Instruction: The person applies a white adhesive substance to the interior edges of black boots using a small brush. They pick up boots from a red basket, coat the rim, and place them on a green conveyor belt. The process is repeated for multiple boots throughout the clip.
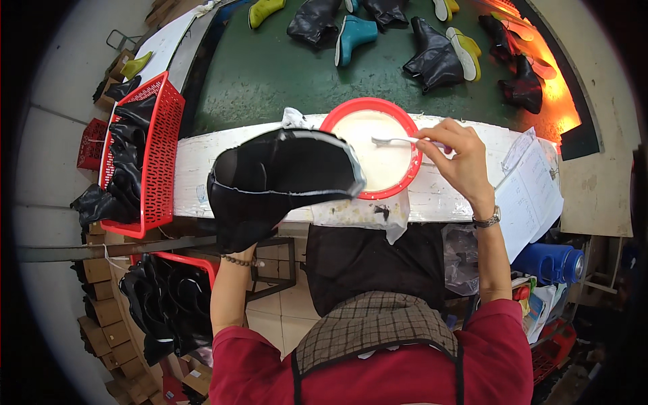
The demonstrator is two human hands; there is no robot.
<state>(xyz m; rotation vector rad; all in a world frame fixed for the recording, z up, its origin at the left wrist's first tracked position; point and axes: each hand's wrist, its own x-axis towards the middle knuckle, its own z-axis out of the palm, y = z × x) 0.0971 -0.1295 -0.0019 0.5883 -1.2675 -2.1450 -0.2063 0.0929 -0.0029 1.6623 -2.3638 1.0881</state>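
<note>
A black boot upper [283,165] with a pale, wet-looking band along its edge is held up left of the bowl. My left hand [247,253] supports it from below; its fingers are hidden by the black material, with only the beaded wrist showing. Between the fingertips of my right hand [460,156] is a toothbrush [399,140] with a white head and a purplish handle. The brush head hovers over a red bowl [410,177] of creamy white liquid. Part of the upper's pale edge overlaps the bowl's left side.
A white bench [445,206] borders a green conveyor belt [270,88] carrying black uppers and teal and yellow-green shoe pieces. An orange-glowing heater [557,101] is at far right. Red baskets [162,155] of black boots stand left. Papers [530,185] and a blue bottle [550,263] lie right.
</note>
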